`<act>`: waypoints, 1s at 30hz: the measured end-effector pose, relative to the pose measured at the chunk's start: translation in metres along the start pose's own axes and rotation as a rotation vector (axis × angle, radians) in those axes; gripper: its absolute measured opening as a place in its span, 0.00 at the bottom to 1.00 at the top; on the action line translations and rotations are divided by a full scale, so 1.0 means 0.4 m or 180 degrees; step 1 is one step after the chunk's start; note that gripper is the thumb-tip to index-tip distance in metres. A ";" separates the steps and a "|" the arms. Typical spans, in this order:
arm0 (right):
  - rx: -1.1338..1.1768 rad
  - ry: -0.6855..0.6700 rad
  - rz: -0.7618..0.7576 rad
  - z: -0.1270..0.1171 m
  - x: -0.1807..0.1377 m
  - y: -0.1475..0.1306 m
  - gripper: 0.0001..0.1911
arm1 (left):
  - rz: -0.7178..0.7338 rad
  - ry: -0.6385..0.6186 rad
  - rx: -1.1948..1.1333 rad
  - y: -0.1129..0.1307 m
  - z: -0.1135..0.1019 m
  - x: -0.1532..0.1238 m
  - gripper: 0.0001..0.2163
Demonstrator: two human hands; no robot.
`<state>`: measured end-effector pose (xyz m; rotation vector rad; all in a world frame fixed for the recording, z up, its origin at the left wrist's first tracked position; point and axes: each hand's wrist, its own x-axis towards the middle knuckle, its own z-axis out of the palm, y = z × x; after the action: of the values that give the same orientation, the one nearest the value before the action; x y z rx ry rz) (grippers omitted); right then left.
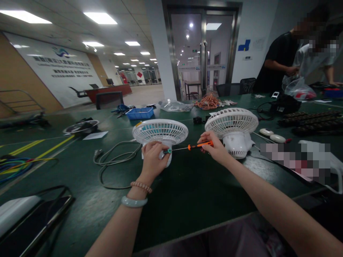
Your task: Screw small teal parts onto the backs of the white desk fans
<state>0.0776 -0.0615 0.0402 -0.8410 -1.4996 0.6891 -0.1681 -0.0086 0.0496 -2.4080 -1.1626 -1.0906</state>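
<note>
Item: screwdriver (200,145), 1, orange and black handle, thin shaft pointing left; held above the table (193,200) and serving as landmark for the places below.

Right hand (214,147), 1: fingers bent and closed around the handle.

Left hand (154,159), 1: fingers pinched together on a green-and-black piece (167,151), 1, at the shaft's far end. Whether the shaft enters that piece cannot be told; the piece is mostly covered by the fingers. Wrist bears 1 beaded bracelet (141,186) and 1 pale bangle (134,201).

White fans, 2: left fan (160,129), left of and beyond the screwdriver, lower part hidden behind the left hand, contact with that hand unclear; right fan (233,123), right of the screwdriver, near the right hand.

Beyond the screwdriver: blue basket (139,113), 1, contents hard to make out; copper-coloured heap (209,102), 1, pieces not countable.

Right of the screwdriver: white oval objects (266,132), 2; 1 pinkish flat item (294,160), blurred by pixelation.
</note>
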 end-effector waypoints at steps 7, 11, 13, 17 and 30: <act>-0.0208 0.0126 0.0388 -0.006 0.001 0.009 0.09 | 0.0002 0.0038 -0.0064 0.000 0.002 -0.001 0.05; -0.0330 0.0232 0.0558 -0.005 0.001 0.013 0.09 | -0.0001 0.0049 -0.0071 -0.001 0.002 -0.001 0.05; -0.0101 0.0214 0.0546 -0.008 0.003 0.022 0.07 | -0.0002 0.0051 -0.0067 -0.001 0.003 -0.001 0.05; 0.0191 0.0243 0.0464 -0.016 0.008 0.039 0.09 | -0.0025 0.0047 -0.0060 -0.002 0.004 -0.002 0.06; -0.0353 0.0226 0.0478 -0.005 0.009 0.020 0.16 | -0.0082 0.0142 -0.0036 0.003 0.001 0.000 0.05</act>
<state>0.0805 -0.0540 0.0360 -1.0607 -1.4311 0.6836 -0.1671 -0.0092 0.0494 -2.3707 -1.1794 -1.1556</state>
